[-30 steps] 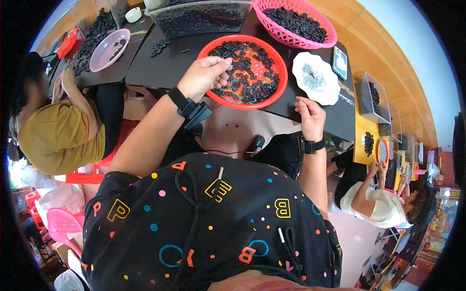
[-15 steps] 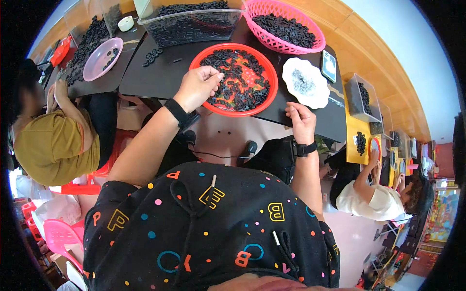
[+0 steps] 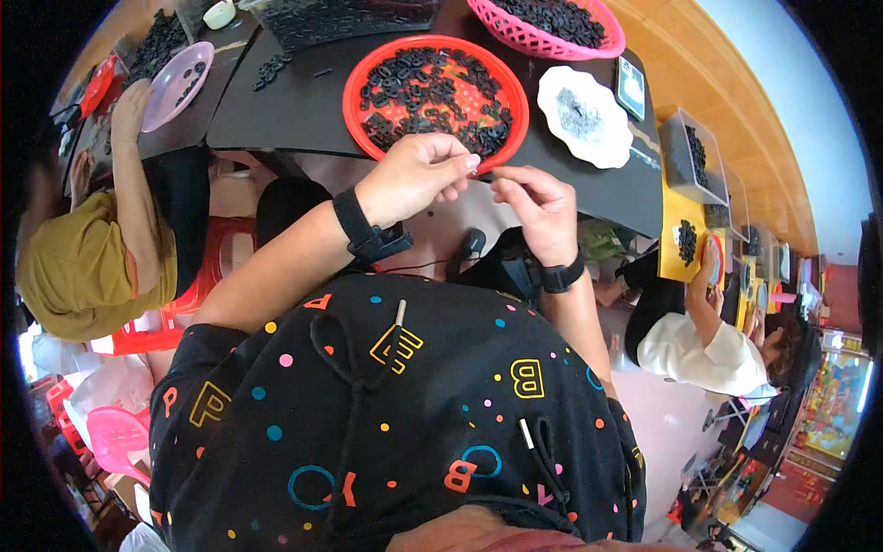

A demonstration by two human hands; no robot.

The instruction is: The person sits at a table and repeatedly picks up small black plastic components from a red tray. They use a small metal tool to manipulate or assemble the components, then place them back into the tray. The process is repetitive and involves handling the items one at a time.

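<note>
My left hand point(image 3: 421, 177) is closed in a pinch at the near rim of a round red tray point(image 3: 352, 118). Small black link-like pieces point(image 3: 395, 83) are spread over the tray's patterned bottom. Close beside it, my right hand point(image 3: 541, 210) is also pinched, its fingertips almost meeting the left ones. Whatever lies between the fingers of either hand is too small to make out. A scalloped white plate point(image 3: 607, 152) to the right of the tray holds a pile of tiny grey bits point(image 3: 581, 118).
Behind the tray stand a clear bin point(image 3: 349, 23) and a pink basket point(image 3: 552, 46), both with black pieces. A phone-like flat object point(image 3: 631, 87) lies beyond the plate. Co-workers sit left, near a lilac bowl point(image 3: 156, 115), and right, at a yellow table point(image 3: 673, 248).
My hands have come together: the left moved right from over the tray, the right moved left from below the plate. The table sits higher in view. The left co-worker's arm reached forward.
</note>
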